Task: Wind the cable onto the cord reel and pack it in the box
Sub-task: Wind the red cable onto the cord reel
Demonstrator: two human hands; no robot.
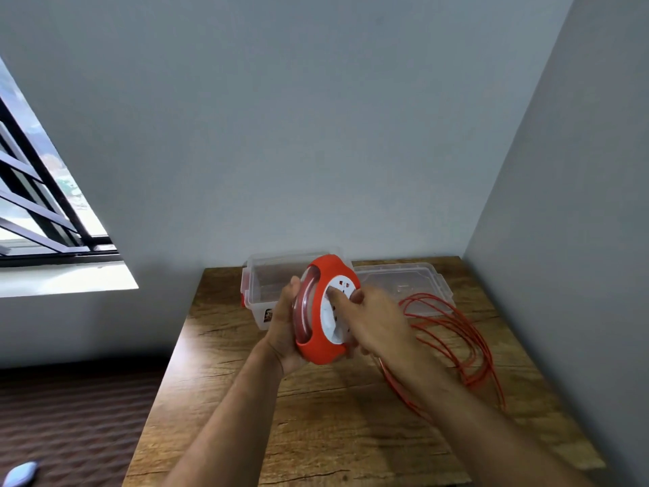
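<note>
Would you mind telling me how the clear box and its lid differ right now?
The box stands deep and upright behind the reel; the lid lies flat and shallow to its right. Loose cable overlaps the lid's front edge, not the box. Both are clear plastic on the table.

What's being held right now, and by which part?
The cord reel: left hand grips its back rim, right hand presses on the white socket face.

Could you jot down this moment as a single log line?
winding | left hand holds cord reel | right hand on its white face | cable mostly loose on table | box open
</note>
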